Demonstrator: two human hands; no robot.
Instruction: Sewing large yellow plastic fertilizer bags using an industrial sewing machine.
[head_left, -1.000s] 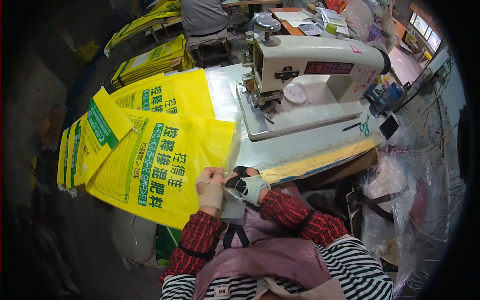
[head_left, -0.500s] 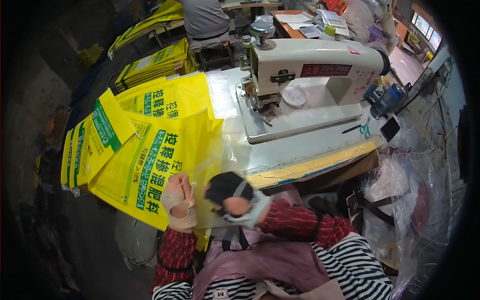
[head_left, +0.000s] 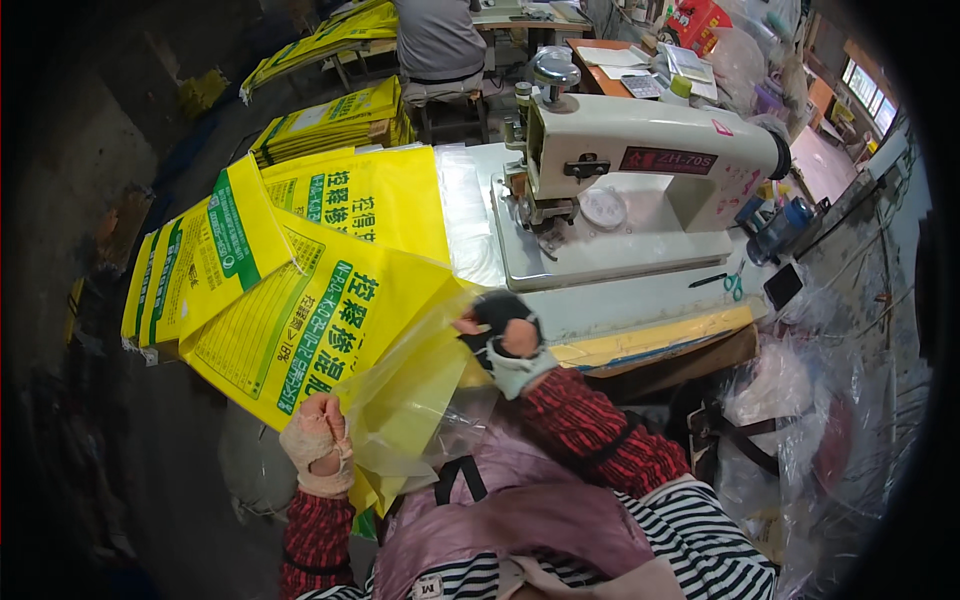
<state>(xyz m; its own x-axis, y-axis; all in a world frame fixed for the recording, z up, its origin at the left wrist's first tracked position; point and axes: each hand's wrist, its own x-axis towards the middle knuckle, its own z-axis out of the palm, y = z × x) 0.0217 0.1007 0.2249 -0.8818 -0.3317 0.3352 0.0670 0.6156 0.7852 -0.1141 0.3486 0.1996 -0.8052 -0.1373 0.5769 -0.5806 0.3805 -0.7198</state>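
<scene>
A yellow printed woven bag (head_left: 270, 345) lies slantwise over other bags at the table's left, its near part hanging toward my lap. Across its near right part stretches a translucent plastic liner (head_left: 400, 395). My left hand (head_left: 320, 445), in a beige fingerless glove, is closed at the liner's near left edge, over the bag's edge; its fingertips are partly hidden. My right hand (head_left: 508, 340), in a black and grey fingerless glove, pinches the liner's far right edge beside the table's front. Another yellow bag (head_left: 215, 250) lies folded on top at the left.
A white sewing machine (head_left: 640, 150) stands on the table at the right. Beyond it lie teal scissors (head_left: 735, 285), a pen and a phone (head_left: 783, 287). Bundled yellow bags (head_left: 330, 120) are stacked farther back, near a seated person (head_left: 440, 45). Clear plastic (head_left: 790, 400) hangs at the right.
My left hand has moved left and toward me; my right hand has moved right and away. The liner is now spread between them. The view has shifted slightly.
</scene>
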